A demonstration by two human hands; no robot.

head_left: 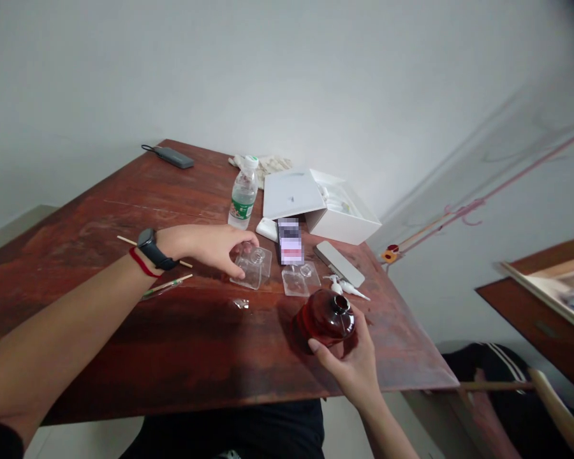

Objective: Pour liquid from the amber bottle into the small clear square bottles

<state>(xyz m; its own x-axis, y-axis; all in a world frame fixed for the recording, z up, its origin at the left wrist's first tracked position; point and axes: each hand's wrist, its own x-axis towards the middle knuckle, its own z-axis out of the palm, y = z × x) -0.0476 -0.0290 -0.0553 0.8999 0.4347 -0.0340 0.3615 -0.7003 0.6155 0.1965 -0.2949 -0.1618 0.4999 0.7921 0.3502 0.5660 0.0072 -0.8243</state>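
Note:
My left hand (222, 250), with a black watch on its wrist, closes around the left side of a small clear square bottle (261, 271) with a round neck. Its thumb is in front and its fingers are partly hidden behind. Held in my right hand (356, 357) is a dark amber, round-shouldered bottle (318, 319), its mouth uncapped and tilted slightly toward me. A second clear square bottle (296, 280) stands between the two hands. White pump heads (347, 288) lie just behind the amber bottle.
A phone (291, 245), a white box (339, 223) with a tilted lid, a water bottle (243, 197) and a grey case (339, 262) are farther back. Wooden sticks (169, 285) and a foil scrap (242, 304) lie on the table (182, 357). Another person's legs (497, 401) show at right.

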